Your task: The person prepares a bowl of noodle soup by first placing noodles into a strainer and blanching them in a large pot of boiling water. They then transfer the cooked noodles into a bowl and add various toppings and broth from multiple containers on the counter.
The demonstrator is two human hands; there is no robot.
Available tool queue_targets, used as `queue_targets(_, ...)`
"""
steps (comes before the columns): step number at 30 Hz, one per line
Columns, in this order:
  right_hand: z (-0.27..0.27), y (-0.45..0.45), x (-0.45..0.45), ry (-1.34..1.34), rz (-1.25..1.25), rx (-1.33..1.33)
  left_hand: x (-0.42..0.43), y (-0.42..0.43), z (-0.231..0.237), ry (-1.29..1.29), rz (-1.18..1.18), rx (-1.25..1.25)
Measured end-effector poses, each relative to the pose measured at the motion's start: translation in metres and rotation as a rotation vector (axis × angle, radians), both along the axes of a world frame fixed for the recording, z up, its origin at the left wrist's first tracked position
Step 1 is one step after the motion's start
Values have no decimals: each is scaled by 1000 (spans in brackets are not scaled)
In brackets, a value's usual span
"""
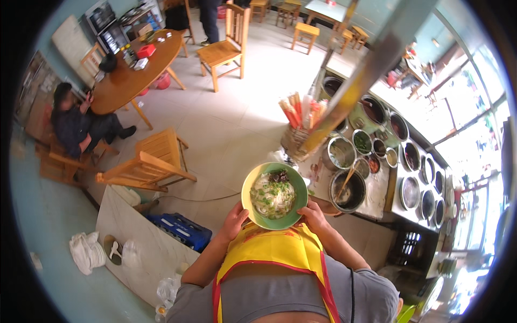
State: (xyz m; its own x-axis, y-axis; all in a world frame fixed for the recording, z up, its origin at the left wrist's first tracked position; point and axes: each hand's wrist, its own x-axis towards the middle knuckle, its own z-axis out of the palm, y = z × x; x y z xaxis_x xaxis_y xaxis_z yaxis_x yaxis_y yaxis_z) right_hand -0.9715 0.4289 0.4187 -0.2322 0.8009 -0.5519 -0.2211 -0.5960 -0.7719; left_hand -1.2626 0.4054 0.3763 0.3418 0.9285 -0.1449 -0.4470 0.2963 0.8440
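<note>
Between my two hands is a green bowl (299, 189), held level in front of my yellow apron (274, 246). White noodles (266, 204) fill its bottom, topped with chopped scallions (282, 187) and a small dark heap of food (278, 176) at the far rim. My left hand (234, 221) grips the bowl's near left rim, thumb on the edge. My right hand (313, 216) grips the near right rim the same way. The fingers beneath the bowl are hidden.
At right, a counter (377, 198) carries several metal pots, including a large pot (347, 191) with chopsticks across it. A metal post (363, 76) rises beside it. A wooden chair (157, 161), a blue crate (181, 231) and a pale table (141, 258) stand left. A person (76, 121) sits by a wooden table (129, 78).
</note>
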Motion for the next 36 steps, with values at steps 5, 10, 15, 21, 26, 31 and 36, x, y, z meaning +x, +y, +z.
queue_targets(5,1,34,-34,-88,171,36,-23,-3,-13,-160,175,-65)
queue_targets(10,4,70,-60,-90,281,48,-36,8,-8,-313,294,-175)
queue_targets(15,19,114,-85,-91,420,47,-44,30,21,-412,419,-148)
queue_targets(21,21,167,-99,-57,521,145,-53,77,16,-448,417,-121)
queue_targets(26,19,206,-117,-156,486,125,-70,120,3,-505,470,-265)
queue_targets(31,12,239,-142,42,371,169,-114,187,-12,-503,347,-238)
queue_targets(36,-3,287,-197,244,47,97,-189,285,-18,-192,172,-19)
